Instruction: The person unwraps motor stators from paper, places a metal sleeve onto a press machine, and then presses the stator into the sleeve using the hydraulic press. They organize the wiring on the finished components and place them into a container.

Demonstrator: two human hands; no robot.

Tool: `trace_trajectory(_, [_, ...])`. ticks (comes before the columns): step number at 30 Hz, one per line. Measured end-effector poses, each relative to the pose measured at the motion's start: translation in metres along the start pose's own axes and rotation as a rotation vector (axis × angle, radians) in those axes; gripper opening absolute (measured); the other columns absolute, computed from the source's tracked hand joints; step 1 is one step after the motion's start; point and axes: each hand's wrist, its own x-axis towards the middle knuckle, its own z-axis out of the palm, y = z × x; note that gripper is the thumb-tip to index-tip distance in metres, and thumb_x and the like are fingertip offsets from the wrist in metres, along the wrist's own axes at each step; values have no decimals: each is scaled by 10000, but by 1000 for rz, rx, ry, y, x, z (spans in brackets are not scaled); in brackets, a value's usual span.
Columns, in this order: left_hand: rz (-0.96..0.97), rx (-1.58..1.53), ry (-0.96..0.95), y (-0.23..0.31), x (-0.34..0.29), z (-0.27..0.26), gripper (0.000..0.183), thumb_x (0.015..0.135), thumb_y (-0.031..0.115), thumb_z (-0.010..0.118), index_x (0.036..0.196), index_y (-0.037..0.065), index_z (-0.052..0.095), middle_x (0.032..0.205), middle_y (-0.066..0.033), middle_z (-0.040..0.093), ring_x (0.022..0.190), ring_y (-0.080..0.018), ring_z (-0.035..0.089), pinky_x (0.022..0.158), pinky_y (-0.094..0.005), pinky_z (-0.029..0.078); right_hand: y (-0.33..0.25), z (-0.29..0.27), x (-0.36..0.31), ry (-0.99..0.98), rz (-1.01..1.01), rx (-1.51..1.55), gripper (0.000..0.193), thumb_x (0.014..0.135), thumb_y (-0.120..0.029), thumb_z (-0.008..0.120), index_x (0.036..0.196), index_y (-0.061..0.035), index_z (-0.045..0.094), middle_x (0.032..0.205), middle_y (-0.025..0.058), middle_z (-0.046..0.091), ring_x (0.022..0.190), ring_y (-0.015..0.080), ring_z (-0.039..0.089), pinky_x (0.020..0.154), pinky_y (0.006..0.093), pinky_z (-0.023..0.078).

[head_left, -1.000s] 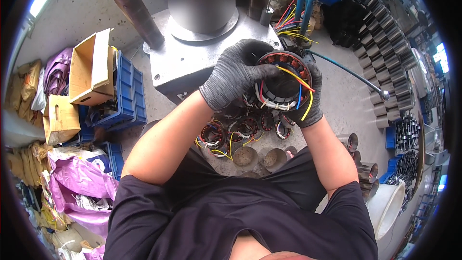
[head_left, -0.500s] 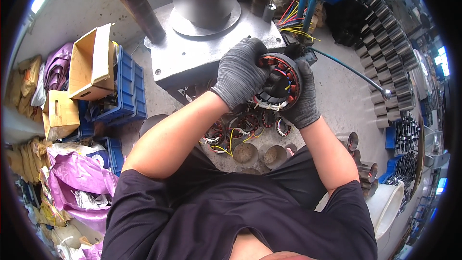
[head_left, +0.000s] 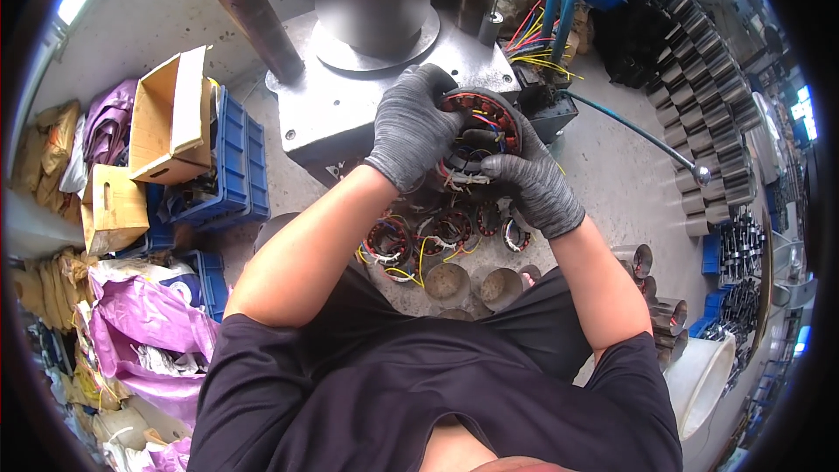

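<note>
Between my two grey-gloved hands is a motor stator (head_left: 502,111), a dark ring with red-orange insulation, coil windings and loose coloured wires inside. My left hand (head_left: 414,127) grips its left side, thumb toward the inner opening. At the right, my right hand (head_left: 535,180) wraps the outer rim, with its thumb across the lower front edge. The ring is tilted, its open face toward me, in front of the press's metal table (head_left: 301,92). Below, several more stators (head_left: 387,240) with white, red and yellow wires lie on the floor.
A round press ram (head_left: 371,9) stands over the metal table between dark columns (head_left: 249,13). Metal cylinders (head_left: 447,284) sit near my knees; more are stacked (head_left: 708,114) at the right. A lever with a ball end (head_left: 701,174) juts out right. Blue crates (head_left: 236,157) and cardboard boxes stand left.
The stator has shifted left and turned in my hands. My right thumb has come round onto its front lower edge, where the fingers were behind it before.
</note>
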Motion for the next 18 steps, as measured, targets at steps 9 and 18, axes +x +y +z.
trace_trajectory(9, [-290, -1092, -335, 7, -28, -7, 527, 952, 259, 730, 1380, 21, 536, 1170, -109, 687, 1001, -206, 687, 858, -353, 601, -13, 17, 16, 63, -6, 343, 789, 783, -19, 702, 1521, -91, 434, 1358, 153, 618, 1207, 307, 650, 1036, 436, 571])
trace_trajectory(18, [-690, -1648, 106, -10, -12, -36, 258, 970, 94, 591, 1169, -70, 574, 1072, -200, 701, 980, -336, 713, 871, -483, 627, -33, -25, 84, 83, 57, -151, 758, 953, -353, 741, 1588, -140, 388, 1286, 161, 636, 1052, 189, 676, 818, 329, 609])
